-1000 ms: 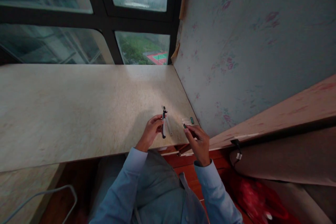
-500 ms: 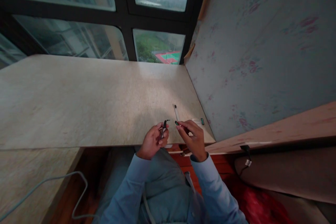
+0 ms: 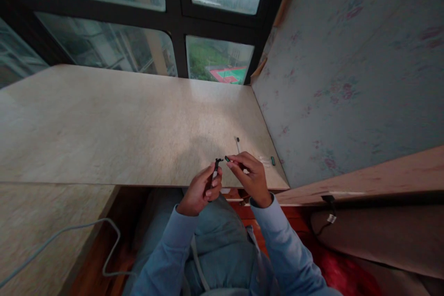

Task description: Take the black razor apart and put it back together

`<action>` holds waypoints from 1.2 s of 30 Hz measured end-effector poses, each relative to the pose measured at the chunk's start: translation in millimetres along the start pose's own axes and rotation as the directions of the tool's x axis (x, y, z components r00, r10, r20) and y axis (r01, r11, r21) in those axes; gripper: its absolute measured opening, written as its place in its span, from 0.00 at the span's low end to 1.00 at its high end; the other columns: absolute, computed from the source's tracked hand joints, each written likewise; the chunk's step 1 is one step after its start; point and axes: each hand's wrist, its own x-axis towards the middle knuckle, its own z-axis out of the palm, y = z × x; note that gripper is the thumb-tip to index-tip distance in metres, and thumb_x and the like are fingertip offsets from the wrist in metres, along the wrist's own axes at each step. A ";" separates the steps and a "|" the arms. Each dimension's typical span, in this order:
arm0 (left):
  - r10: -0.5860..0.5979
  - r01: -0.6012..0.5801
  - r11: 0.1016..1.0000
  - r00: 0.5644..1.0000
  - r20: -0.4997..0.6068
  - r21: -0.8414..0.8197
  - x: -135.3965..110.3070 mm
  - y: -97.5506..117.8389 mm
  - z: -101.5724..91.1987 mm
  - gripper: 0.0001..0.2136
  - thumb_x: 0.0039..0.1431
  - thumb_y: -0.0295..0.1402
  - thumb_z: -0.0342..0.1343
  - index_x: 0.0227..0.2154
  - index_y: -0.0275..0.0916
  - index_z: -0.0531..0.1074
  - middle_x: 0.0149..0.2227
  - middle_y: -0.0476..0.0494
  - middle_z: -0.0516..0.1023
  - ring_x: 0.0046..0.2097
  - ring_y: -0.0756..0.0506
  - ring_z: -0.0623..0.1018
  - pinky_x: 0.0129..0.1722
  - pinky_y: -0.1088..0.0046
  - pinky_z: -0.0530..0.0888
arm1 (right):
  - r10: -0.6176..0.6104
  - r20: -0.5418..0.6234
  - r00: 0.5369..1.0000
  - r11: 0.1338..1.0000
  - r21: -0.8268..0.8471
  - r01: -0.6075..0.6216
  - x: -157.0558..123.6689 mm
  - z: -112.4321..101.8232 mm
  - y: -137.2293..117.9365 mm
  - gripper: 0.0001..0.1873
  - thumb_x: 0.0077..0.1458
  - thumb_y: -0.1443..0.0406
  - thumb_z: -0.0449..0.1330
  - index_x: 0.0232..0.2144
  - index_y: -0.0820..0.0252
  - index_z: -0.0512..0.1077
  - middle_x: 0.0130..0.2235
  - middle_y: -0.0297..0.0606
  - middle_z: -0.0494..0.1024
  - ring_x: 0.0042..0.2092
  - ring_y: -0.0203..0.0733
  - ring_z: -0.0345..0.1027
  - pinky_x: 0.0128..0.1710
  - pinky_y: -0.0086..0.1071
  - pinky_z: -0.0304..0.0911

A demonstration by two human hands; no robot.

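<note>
My left hand [image 3: 201,189] is closed around a slim black handle [image 3: 215,169], which looks like a razor handle with a small forked tip pointing up and right. Facing that tip, my right hand [image 3: 252,176] pinches a small dark piece with a green strip [image 3: 227,159], like a razor blade cartridge. A narrow gap seems to separate the two parts. A similar dark-and-green piece [image 3: 273,161] lies on the tabletop beside some clear plastic [image 3: 264,161]. Beyond my right hand rests a thin pale stick with a dark end [image 3: 237,142], partly hidden by my fingers.
The pale tabletop [image 3: 114,129] runs up to a dark-framed window [image 3: 178,32]. A flowered wall [image 3: 340,78] bounds it on the right. A grey cable [image 3: 72,228] curves across the lower left surface. My lap is below the table's front edge.
My right hand has lifted the dark-and-green piece slightly and brought it closer to the handle's tip. The whole view has shifted a little; the things on the table lie as before.
</note>
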 end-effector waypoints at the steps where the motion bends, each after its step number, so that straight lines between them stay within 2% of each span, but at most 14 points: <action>1: 0.037 -0.036 0.999 0.999 -0.016 0.015 -3.8 2.5 1.5 0.15 0.58 0.45 0.56 0.33 0.35 0.68 0.19 0.57 0.61 0.13 0.59 0.54 0.11 0.84 0.48 | 0.086 -0.038 0.996 0.987 0.137 -0.080 -1.3 1.6 1.9 0.06 0.54 0.63 0.64 0.36 0.56 0.79 0.27 0.33 0.73 0.24 0.32 0.62 0.22 0.28 0.57; 3: 0.090 -0.088 0.995 0.995 -0.036 0.035 -11.3 7.5 5.2 0.15 0.58 0.45 0.56 0.33 0.35 0.68 0.20 0.57 0.62 0.13 0.60 0.55 0.11 0.84 0.49 | 0.262 -0.061 0.963 0.875 0.437 -0.210 -4.3 5.8 6.1 0.07 0.54 0.60 0.64 0.36 0.55 0.78 0.23 0.28 0.69 0.19 0.29 0.55 0.17 0.25 0.50; 5: 0.121 -0.119 0.992 0.992 -0.047 0.044 -17.7 11.4 9.9 0.15 0.58 0.45 0.56 0.33 0.35 0.68 0.20 0.57 0.62 0.14 0.59 0.56 0.11 0.84 0.50 | 0.378 -0.041 0.925 0.714 0.648 -0.264 -7.2 11.4 9.8 0.08 0.53 0.58 0.65 0.34 0.54 0.77 0.23 0.27 0.70 0.18 0.27 0.50 0.16 0.24 0.47; 8: 0.141 -0.138 0.989 0.988 -0.058 0.050 -24.1 12.8 17.8 0.15 0.58 0.44 0.57 0.33 0.35 0.69 0.20 0.56 0.63 0.14 0.59 0.57 0.11 0.84 0.51 | 0.452 -0.035 0.891 0.573 0.777 -0.261 -9.8 21.1 13.1 0.09 0.48 0.59 0.68 0.32 0.54 0.75 0.33 0.31 0.76 0.20 0.26 0.49 0.16 0.23 0.47; 11: 0.135 -0.131 0.989 0.989 -0.063 0.063 -25.9 9.1 24.7 0.15 0.58 0.44 0.57 0.33 0.35 0.69 0.20 0.55 0.64 0.14 0.59 0.57 0.11 0.84 0.52 | 0.459 -0.045 0.887 0.531 0.814 -0.233 -10.3 29.7 14.7 0.09 0.47 0.60 0.69 0.32 0.54 0.75 0.35 0.31 0.76 0.21 0.25 0.50 0.17 0.23 0.47; 16: 0.132 -0.126 0.989 0.989 -0.061 0.081 -24.1 0.6 32.3 0.15 0.58 0.45 0.56 0.33 0.35 0.69 0.20 0.55 0.65 0.14 0.59 0.57 0.11 0.84 0.52 | 0.409 -0.069 0.910 0.577 0.792 -0.199 -11.1 36.0 18.2 0.09 0.48 0.60 0.68 0.32 0.54 0.74 0.26 0.28 0.70 0.21 0.27 0.51 0.19 0.23 0.50; 22: 0.152 -0.141 0.981 0.986 -0.075 0.134 -23.7 -3.6 36.9 0.16 0.58 0.46 0.55 0.34 0.35 0.69 0.20 0.55 0.65 0.13 0.59 0.57 0.11 0.84 0.51 | 0.367 -0.138 0.920 0.681 0.713 -0.165 -15.7 35.4 25.0 0.09 0.49 0.60 0.68 0.33 0.54 0.75 0.33 0.30 0.72 0.22 0.26 0.57 0.20 0.25 0.52; 26: 0.169 -0.153 0.974 0.982 -0.086 0.169 -23.6 -4.6 37.1 0.17 0.56 0.48 0.56 0.33 0.36 0.68 0.19 0.56 0.64 0.13 0.59 0.56 0.11 0.83 0.51 | 0.249 -0.186 0.951 0.792 0.604 -0.089 -17.6 34.1 29.7 0.05 0.53 0.63 0.65 0.35 0.51 0.76 0.36 0.31 0.72 0.22 0.26 0.59 0.20 0.26 0.54; 31: 0.249 -0.212 0.938 0.962 -0.109 0.275 -25.1 -7.6 41.3 0.18 0.57 0.49 0.55 0.33 0.37 0.67 0.20 0.56 0.65 0.13 0.59 0.57 0.11 0.82 0.51 | 0.133 -0.227 0.965 0.881 0.472 -0.010 -17.9 33.4 31.3 0.05 0.56 0.65 0.62 0.36 0.51 0.77 0.35 0.31 0.69 0.23 0.28 0.61 0.21 0.26 0.56; 36: 0.300 -0.236 0.900 0.945 -0.128 0.366 -27.4 -9.2 49.1 0.18 0.58 0.50 0.53 0.34 0.37 0.67 0.20 0.56 0.64 0.13 0.59 0.57 0.11 0.82 0.51 | 0.092 -0.285 0.954 0.937 0.348 0.014 -19.4 35.1 29.0 0.05 0.55 0.62 0.63 0.35 0.53 0.76 0.34 0.33 0.70 0.26 0.31 0.64 0.25 0.28 0.62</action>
